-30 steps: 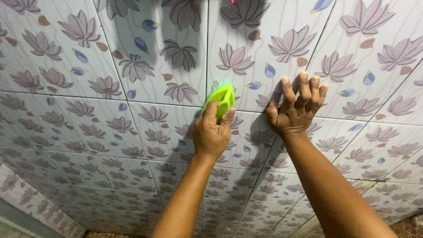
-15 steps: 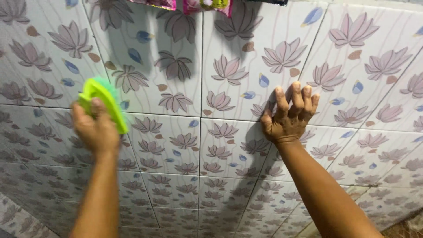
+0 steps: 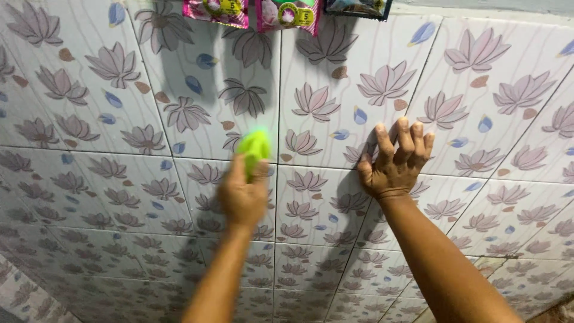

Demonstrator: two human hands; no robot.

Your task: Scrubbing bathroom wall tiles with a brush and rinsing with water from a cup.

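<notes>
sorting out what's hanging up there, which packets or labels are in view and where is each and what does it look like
Pink sachet packet: top edge, left of centre, against the flower-patterned wall tiles; flat, pink with a yellow-green round patch.
Second pink sachet packet: just right of the first; flat, pink and white with a yellow round patch.
Dark sachet packet: top edge, right of those two; dark with blue-green edge, mostly cut off.
No signs or screens.

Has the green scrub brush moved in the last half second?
Yes. The green scrub brush in the left hand swept rightward, nearer the vertical grout line.
</notes>
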